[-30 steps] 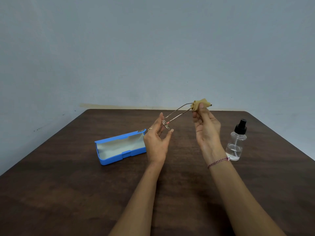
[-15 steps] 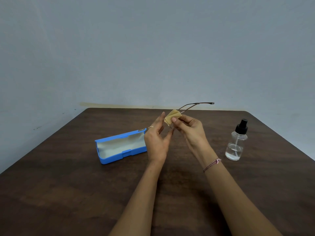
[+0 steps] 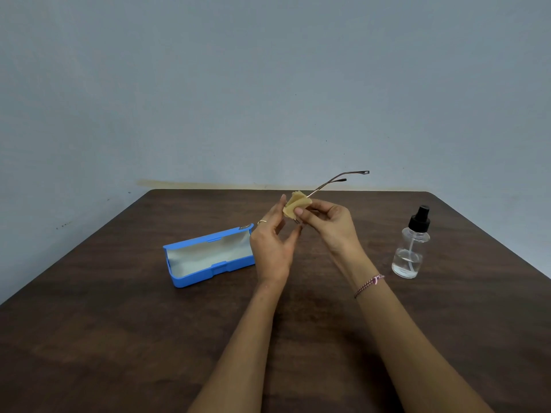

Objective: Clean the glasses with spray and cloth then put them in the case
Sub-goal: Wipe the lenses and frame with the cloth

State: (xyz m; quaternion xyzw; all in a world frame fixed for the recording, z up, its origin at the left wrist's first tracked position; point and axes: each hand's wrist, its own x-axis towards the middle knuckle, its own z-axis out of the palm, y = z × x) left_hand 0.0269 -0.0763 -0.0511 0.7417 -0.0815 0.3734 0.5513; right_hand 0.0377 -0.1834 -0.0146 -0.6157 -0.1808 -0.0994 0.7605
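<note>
**A:** What's blocked on your feed?

**B:** The lenses, I can't see them at all. The folded cloth (image 3: 295,205) and the fingertips cover the front of the glasses (image 3: 334,183). Only the two temples show, angling up and away to the right past the cloth, plus a sliver of frame under it. Both forearms are cut off at the bottom edge.

**A:** Where are the glasses relative to the fingers?

**B:** The front end is between both hands, held up off the table (image 3: 119,338). The cloth is folded over it and the temples come out of the fold.

**A:** Grips?

**B:** Right hand (image 3: 329,226): thumb and forefingers pinch the cloth over the frame, other fingers curled. Left hand (image 3: 269,248): index up behind the cloth, thumb below it, narrow gap, gripping the frame front. The exact contact is hidden by the cloth. Ring (image 3: 261,222) on the left hand, bracelet (image 3: 369,283) on the right wrist.

**A:** Further out?

**B:** The case (image 3: 208,257) lies open on the table to the left, pale lining up, its right end behind the left hand from my view. The bottle (image 3: 409,251) stands upright well to the right of the right hand, cap on, with a little clear liquid inside.
</note>
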